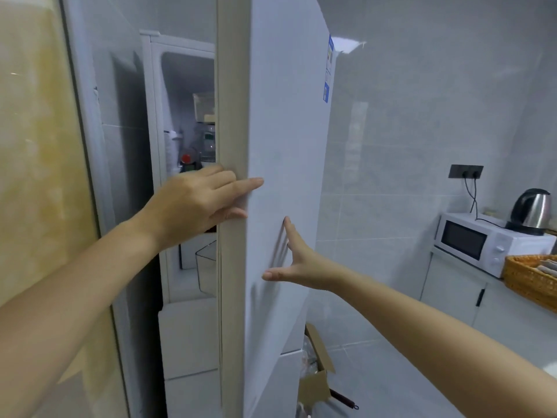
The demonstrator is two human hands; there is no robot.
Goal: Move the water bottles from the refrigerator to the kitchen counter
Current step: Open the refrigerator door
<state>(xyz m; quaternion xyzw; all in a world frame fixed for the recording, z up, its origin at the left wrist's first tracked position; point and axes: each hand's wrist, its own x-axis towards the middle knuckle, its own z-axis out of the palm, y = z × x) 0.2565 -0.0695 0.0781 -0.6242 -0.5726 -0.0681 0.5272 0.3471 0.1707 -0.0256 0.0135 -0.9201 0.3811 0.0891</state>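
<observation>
The left hand (199, 200) lies with straight fingers on the edge of the fridge door (286, 131). The right hand (298, 260) is spread wide, with its fingertips on the door's front. Left of the door, through the gap, bottles (208, 140) stand inside the fridge.

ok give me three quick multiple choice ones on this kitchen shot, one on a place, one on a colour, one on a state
1. Where is the kettle?
a) on top of the microwave
b) on the floor
c) in a sink

2. What colour is the microwave?
a) black
b) white
c) red

3. How is the refrigerator door?
a) fully shut
b) partly open
c) taken off

Answers:
1 a, the kettle stands on the microwave's top.
2 b, its casing is white around a dark window.
3 b, shelves show through the gap, and the left hand rests on the door's edge.
</observation>
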